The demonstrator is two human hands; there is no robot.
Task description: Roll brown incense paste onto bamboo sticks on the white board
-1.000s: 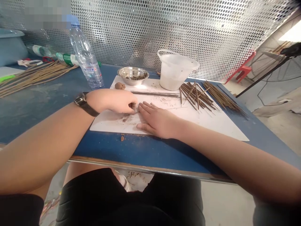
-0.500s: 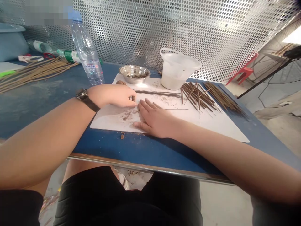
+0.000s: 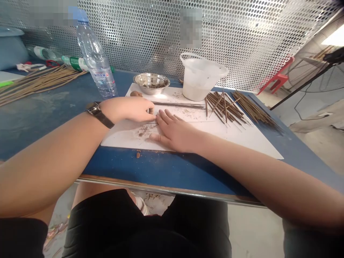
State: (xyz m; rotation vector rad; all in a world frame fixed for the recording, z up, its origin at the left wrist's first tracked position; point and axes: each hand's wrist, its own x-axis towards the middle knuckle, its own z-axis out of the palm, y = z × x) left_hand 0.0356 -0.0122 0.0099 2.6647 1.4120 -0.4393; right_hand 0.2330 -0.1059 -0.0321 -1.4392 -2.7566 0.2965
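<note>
My right hand (image 3: 176, 132) lies flat on the white board (image 3: 249, 138), fingers stretched out over a thin stick (image 3: 199, 121) that runs to the right. My left hand (image 3: 134, 109), a watch on its wrist, is curled with fingertips pinched by the stick's left end; what they hold is too small to make out. Brown smears mark the board beneath both hands. A small brown lump (image 3: 136, 94) sits behind the left hand.
A steel bowl (image 3: 152, 82), a white plastic tub (image 3: 200, 77) and a pile of brown-coated sticks (image 3: 224, 104) stand at the board's far side. Bare sticks (image 3: 178, 105) lie across it. A water bottle (image 3: 95, 59) and bamboo sticks (image 3: 34, 82) are at left.
Both hands have slid a little away from me along the board, the right palm staying flat on the thin stick.
</note>
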